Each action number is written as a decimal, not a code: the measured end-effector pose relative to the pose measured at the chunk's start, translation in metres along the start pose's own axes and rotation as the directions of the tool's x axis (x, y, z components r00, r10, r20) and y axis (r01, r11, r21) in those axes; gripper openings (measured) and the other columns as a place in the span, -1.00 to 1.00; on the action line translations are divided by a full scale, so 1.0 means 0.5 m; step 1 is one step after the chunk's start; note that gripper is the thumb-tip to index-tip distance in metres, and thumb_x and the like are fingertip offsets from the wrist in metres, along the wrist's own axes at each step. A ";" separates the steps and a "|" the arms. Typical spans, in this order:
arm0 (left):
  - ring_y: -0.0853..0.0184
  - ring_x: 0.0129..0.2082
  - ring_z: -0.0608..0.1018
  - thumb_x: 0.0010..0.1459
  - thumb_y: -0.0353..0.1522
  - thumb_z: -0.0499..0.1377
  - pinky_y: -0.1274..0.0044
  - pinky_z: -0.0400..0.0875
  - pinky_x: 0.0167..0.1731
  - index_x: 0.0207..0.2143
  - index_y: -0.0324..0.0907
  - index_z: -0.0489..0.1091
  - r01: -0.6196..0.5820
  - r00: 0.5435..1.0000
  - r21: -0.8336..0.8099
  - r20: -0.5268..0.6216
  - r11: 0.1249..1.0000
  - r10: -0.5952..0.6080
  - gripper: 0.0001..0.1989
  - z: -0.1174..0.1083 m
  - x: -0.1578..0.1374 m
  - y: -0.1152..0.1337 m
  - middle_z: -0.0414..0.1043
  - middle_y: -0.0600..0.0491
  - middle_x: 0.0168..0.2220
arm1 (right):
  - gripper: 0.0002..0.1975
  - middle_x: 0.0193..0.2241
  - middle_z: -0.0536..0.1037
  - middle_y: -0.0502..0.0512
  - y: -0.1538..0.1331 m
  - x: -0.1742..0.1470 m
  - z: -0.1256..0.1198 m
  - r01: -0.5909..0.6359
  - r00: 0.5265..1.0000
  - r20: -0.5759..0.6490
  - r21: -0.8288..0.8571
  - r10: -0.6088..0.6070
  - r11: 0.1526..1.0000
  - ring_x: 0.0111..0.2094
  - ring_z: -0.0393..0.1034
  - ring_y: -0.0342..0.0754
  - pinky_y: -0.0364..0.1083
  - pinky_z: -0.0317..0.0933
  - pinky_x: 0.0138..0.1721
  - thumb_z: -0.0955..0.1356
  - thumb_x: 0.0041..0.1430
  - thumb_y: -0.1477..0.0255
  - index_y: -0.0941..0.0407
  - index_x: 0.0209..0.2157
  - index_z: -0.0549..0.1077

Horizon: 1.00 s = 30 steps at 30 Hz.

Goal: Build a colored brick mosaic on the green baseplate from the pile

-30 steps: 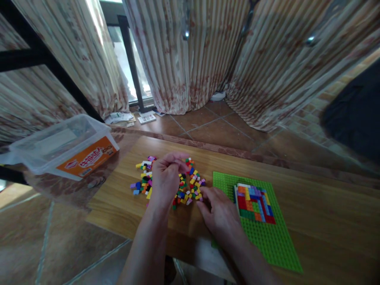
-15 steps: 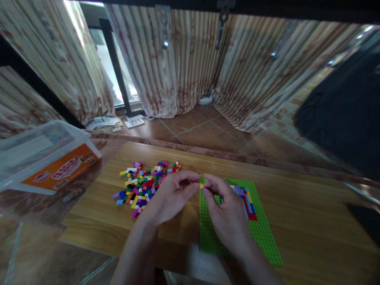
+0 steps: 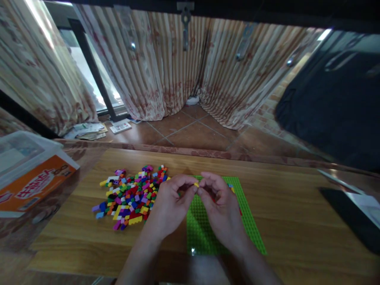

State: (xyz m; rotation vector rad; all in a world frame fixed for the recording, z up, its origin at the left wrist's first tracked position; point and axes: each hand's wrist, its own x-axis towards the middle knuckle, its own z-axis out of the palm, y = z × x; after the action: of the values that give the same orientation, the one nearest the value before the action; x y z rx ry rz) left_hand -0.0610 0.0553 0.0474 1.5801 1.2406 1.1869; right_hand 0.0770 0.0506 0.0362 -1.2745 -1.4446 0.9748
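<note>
Currently, the head view shows both hands raised together just above the near-left part of the green baseplate [image 3: 202, 233]. The left hand [image 3: 169, 206] and the right hand [image 3: 221, 209] meet fingertip to fingertip, and a small yellow brick [image 3: 196, 184] is pinched between them; the fingers of each hand are curled nearly closed around it, with no other piece seen in either grip. The yellow brick appears as a short, flat, bright piece, mostly covered by the fingertips, so its stud count cannot be told. Just left of the left-hand fingers lies the loose pile of bricks [image 3: 130, 196], mixed in colour and spread flat on the wooden table [image 3: 297, 221]. Behind the right-hand fingers, a patch of coloured bricks already pressed onto the baseplate shows only at its edge [image 3: 230, 186]. Judged from this, assembly is partly done: most of the baseplate is bare and the pile is large. A plastic box [image 3: 29, 174] stands well apart at far left.
</note>
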 end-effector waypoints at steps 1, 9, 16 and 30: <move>0.37 -0.35 0.54 0.16 -0.41 0.17 0.58 0.40 -0.29 -0.27 -0.15 0.53 -0.011 1.000 0.000 -0.013 1.000 0.011 -0.86 0.004 0.000 -0.001 0.55 0.07 -0.35 | -0.70 -0.29 0.51 0.02 -0.001 0.000 -0.001 -0.003 1.000 -0.006 0.002 0.003 1.000 -0.25 0.42 -0.15 -0.10 0.32 -0.18 0.29 0.16 0.44 0.06 -0.04 0.36; 0.39 -0.35 0.55 0.14 -0.40 0.18 0.59 0.41 -0.31 -0.30 -0.17 0.49 -0.022 0.990 0.029 -0.138 0.999 0.026 -0.90 0.025 0.001 -0.020 0.54 0.08 -0.37 | -0.70 -0.24 0.52 0.07 -0.002 0.026 -0.054 0.031 0.995 -0.098 -0.059 -0.037 0.998 -0.23 0.41 -0.12 -0.07 0.30 -0.16 0.29 0.20 0.34 0.07 -0.04 0.45; 0.42 -0.39 0.54 0.16 -0.40 0.14 0.61 0.40 -0.33 -0.32 -0.17 0.47 -0.031 0.996 0.150 -0.073 0.988 0.042 -0.90 0.019 0.003 -0.021 0.52 0.12 -0.40 | -0.74 -0.37 0.57 0.09 0.055 0.070 -0.190 -0.117 0.960 -0.273 -0.206 0.058 0.972 -0.35 0.43 -0.08 -0.04 0.32 -0.24 0.33 0.12 0.30 0.13 -0.23 0.54; 0.41 -0.38 0.53 0.17 -0.34 0.16 0.60 0.41 -0.32 -0.30 -0.16 0.47 -0.025 0.999 0.177 -0.037 0.984 0.032 -0.89 0.031 0.008 -0.033 0.51 0.12 -0.39 | -0.84 -0.33 0.60 0.03 0.106 0.061 -0.195 -0.123 0.992 -0.021 -0.272 0.122 0.954 -0.29 0.47 -0.08 -0.07 0.31 -0.19 0.33 0.11 0.36 0.07 -0.31 0.54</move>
State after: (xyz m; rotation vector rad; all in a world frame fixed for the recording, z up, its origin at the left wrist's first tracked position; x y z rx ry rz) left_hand -0.0495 0.0621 0.0286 1.7150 1.3855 1.1576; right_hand 0.1838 0.0863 0.0127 -1.5816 -1.5510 0.8730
